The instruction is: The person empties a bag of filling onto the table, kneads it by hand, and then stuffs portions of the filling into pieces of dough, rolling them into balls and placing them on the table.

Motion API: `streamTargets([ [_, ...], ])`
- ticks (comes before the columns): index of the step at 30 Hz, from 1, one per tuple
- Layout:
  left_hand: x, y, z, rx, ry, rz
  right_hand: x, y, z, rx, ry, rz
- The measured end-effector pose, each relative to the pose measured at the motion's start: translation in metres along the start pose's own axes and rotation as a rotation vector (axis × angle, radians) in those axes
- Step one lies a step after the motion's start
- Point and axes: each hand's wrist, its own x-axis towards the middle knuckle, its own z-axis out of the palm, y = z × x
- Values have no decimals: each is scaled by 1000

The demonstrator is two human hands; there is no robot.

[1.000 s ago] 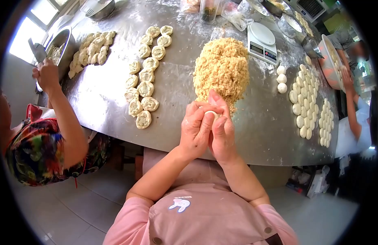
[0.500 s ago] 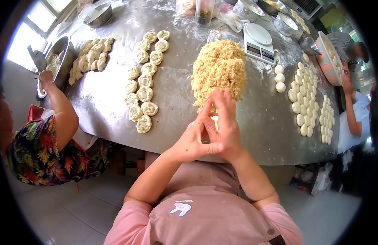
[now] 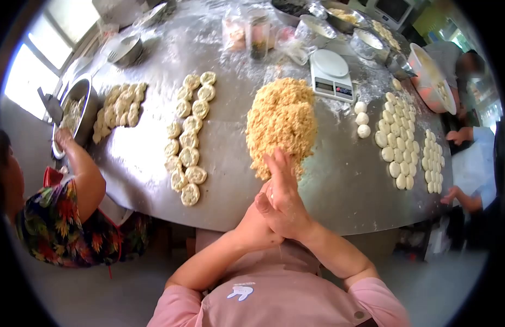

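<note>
My left hand (image 3: pixel 256 220) and my right hand (image 3: pixel 288 204) are pressed palm to palm at the near side of the crumbly yellow mound (image 3: pixel 282 122). A small bit of white dough (image 3: pixel 271 192) shows between them; the rest of it is hidden. The right hand lies over the left, its fingers stretched toward the mound. Most fingers of the left hand are covered. Open-topped filled dough pieces (image 3: pixel 189 157) stand in two columns left of the mound. On the right are three white balls (image 3: pixel 362 118) and rows of smooth oval dough pieces (image 3: pixel 397 139).
A white scale (image 3: pixel 331 76) stands behind the mound. Plain dough lumps (image 3: pixel 120 109) lie at the left by a metal bowl (image 3: pixel 82 106), where a person's hand (image 3: pixel 63 137) reaches. Another person's hands (image 3: pixel 458 136) are at the right edge, near a large pink basin (image 3: pixel 430 82).
My hands have gone from cupping the dough upright to lying pressed together, the right over the left. The view has shifted. The person at the right has moved their hands away from the basin.
</note>
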Motion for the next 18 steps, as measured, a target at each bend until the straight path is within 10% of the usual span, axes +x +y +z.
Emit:
streamTargets([
  [4, -4, 22, 6, 102, 72, -61, 29, 38, -2, 98, 191, 325],
  [18, -13, 15, -12, 226, 454, -88, -25, -9, -13, 8, 21, -74],
])
